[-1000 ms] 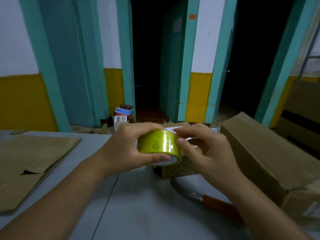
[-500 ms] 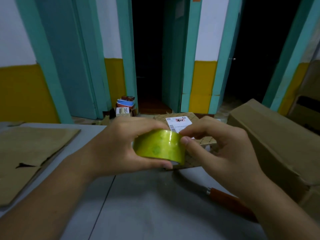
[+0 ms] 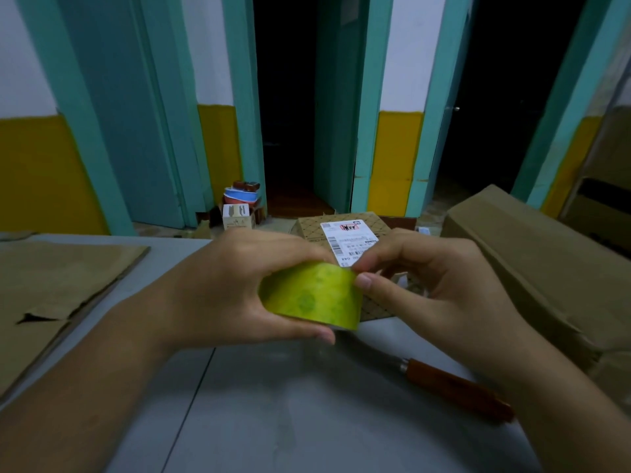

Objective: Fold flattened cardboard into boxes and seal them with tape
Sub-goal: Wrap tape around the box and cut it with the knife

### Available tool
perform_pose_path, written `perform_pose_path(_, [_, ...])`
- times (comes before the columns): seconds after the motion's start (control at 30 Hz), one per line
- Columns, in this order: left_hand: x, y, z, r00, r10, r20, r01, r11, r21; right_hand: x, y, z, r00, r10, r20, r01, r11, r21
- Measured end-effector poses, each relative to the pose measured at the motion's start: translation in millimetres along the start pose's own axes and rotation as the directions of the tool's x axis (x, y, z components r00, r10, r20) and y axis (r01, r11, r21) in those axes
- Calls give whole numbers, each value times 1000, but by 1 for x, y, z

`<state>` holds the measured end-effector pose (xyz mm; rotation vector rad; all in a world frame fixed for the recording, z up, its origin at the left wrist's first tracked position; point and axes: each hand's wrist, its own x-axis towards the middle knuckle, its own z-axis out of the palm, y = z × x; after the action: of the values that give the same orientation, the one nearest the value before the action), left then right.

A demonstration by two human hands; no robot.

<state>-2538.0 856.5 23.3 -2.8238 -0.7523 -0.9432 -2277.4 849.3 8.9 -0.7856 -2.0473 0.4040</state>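
- We grip the tape roll (image 3: 310, 295) in our left hand (image 3: 232, 288), fingers over its top, thumb beneath, above the table (image 3: 273, 421).
- Our right hand (image 3: 437, 295) pinches at the roll's right rim with thumb and forefinger, probably hunting for the tape end.
- The roll's axis runs roughly left-right; the small labelled box (image 3: 345, 230) lies just beyond both hands.

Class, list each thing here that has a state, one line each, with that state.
Tape roll: gripped by left hand, off the table.
Right hand: pinching at the roll's edge.
Flattened cardboard: flat, unfolded, on table.
Small labelled box: closed.
Large cardboard box: assembled, closed.
Knife: lying on table, unheld.
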Motion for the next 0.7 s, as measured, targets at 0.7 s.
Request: perform_pose_path(0.7, [0,1,0,1000,5,31,-5,1000,-3,0,3,-2,999,7,38,-7,1000,12])
